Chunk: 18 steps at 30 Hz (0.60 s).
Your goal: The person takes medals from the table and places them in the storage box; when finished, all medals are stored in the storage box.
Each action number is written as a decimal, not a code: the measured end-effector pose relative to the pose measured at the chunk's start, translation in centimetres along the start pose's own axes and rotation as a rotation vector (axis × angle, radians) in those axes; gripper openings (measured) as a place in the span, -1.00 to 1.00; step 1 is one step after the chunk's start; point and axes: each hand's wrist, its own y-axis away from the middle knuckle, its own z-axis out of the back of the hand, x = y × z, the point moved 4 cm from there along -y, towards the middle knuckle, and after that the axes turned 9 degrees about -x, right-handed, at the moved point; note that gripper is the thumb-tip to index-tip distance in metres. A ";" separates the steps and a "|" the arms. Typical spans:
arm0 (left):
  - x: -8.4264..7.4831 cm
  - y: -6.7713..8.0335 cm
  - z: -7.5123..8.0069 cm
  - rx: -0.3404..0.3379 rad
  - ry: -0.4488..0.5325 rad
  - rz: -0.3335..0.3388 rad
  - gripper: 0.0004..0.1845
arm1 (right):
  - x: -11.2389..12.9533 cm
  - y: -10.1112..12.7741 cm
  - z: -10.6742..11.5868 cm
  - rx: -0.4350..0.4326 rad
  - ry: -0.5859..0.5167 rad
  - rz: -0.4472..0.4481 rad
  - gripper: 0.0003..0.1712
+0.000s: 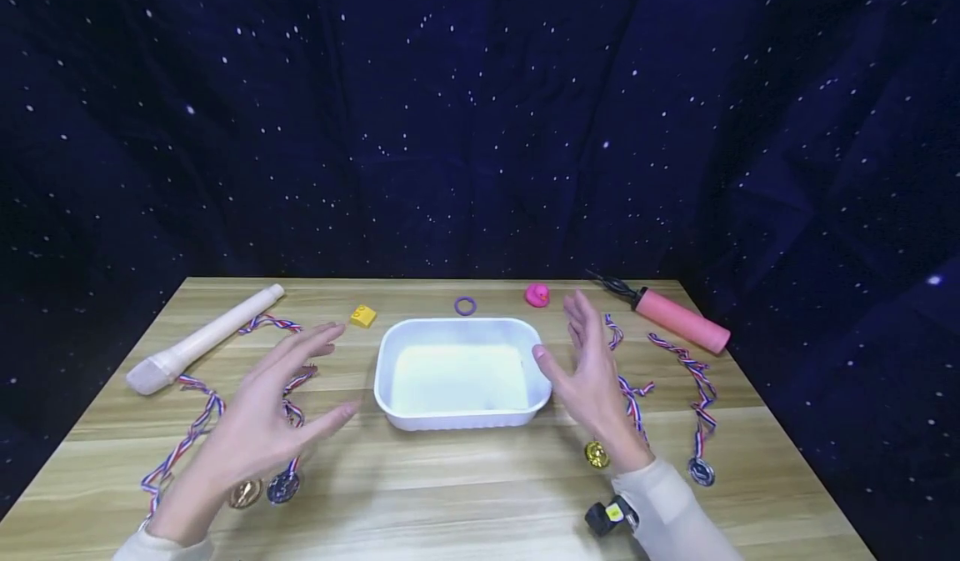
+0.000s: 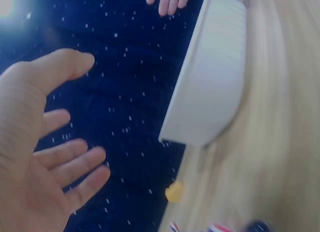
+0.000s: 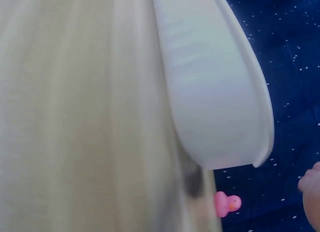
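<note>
I see the wooden table with the white tray at its centre, empty. Left hand hovers just left of the tray, fingers spread wide, holding nothing. Right hand is beside the tray's right rim, fingers straight and relaxed, holding nothing; can't tell if the thumb touches. Pink pump back right, white microphone back left, ribboned medals under the hands, pink duck and yellow brick behind the tray.

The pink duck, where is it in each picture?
Head view: the pink duck sits at the table's far edge, behind the white tray.
Left wrist view: not in it.
Right wrist view: duck at the bottom, below the tray's end.
Shared landmark: the white tray shows in all three.
</note>
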 end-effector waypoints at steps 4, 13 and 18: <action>1.1 2.0 0.4 0.000 0.129 0.008 0.00 | -0.5 0.9 -0.3 0.021 -0.193 0.009 0.14; 4.1 6.6 0.6 0.065 0.210 0.119 -0.20 | -2.2 2.9 -0.4 0.036 -0.315 -0.066 0.08; 5.2 7.8 0.8 0.064 0.132 0.111 -0.29 | -2.9 3.9 -0.5 0.031 -0.317 -0.113 0.07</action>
